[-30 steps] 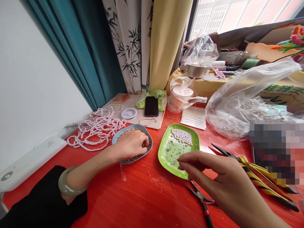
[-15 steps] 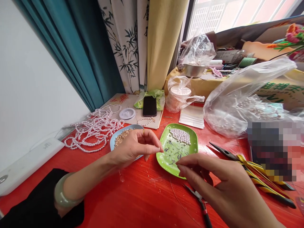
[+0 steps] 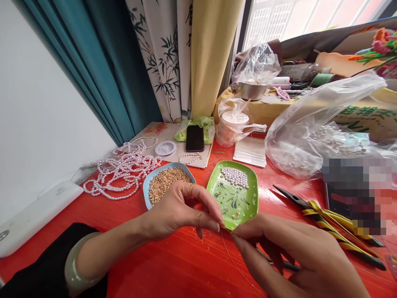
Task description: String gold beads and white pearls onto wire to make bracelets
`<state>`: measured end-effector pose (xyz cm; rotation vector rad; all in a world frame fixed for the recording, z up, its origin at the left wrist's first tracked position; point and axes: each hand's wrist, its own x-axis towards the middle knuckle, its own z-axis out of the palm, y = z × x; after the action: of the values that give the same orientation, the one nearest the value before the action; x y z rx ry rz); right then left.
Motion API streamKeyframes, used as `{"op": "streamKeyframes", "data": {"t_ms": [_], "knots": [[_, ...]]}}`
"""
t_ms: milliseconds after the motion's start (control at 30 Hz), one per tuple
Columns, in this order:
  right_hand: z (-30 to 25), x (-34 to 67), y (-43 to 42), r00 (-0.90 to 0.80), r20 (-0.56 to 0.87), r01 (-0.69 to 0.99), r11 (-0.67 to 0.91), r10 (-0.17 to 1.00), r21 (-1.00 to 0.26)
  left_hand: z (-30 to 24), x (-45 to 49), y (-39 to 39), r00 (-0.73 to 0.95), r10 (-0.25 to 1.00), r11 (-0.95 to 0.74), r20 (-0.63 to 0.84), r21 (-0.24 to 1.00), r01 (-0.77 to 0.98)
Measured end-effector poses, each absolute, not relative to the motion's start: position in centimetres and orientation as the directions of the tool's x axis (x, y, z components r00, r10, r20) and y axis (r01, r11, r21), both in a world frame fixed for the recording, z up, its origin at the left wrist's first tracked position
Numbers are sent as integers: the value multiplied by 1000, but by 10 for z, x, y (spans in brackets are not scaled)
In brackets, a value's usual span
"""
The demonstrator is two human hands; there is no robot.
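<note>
My left hand (image 3: 189, 211), a ring on one finger, pinches thumb and forefinger together just past the near edge of a green tray (image 3: 254, 196). Close beside it my right hand (image 3: 288, 244) is also closed in a pinch, its fingertips almost touching the left's. A thin wire (image 3: 231, 258) trails from between the fingertips down across the red table; any bead there is too small to make out. White pearl beads (image 3: 234, 177) and a few gold beads (image 3: 235, 215) lie in the tray. Behind my left hand a blue dish (image 3: 146, 190) holds many gold beads (image 3: 169, 180).
Strung pearls (image 3: 124, 169) are heaped at the left, near a white spool (image 3: 165, 148) and a phone (image 3: 194, 138). Yellow-and-black pliers (image 3: 328, 225) lie at the right. Behind them sits a clear plastic bag (image 3: 294, 145). Another tool's handle (image 3: 290, 265) is partly under my right hand.
Both hands have come down toward me, and their fingertips have drawn together. My left hand has uncovered more of the blue dish. The gold beads in the tray now show.
</note>
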<state>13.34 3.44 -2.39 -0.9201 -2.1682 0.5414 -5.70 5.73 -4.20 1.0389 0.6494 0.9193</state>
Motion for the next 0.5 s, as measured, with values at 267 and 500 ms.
{"op": "streamKeyframes", "data": {"t_ms": [267,500], "knots": [[-24,131,35,-499,432,459,652,751,-603,-41,-58,56,490,871,204,-21,924,-323],[-25,132,36,-493,424,471,643,760,-604,-40,-58,56,508,861,188,-16,938,-290]]}}
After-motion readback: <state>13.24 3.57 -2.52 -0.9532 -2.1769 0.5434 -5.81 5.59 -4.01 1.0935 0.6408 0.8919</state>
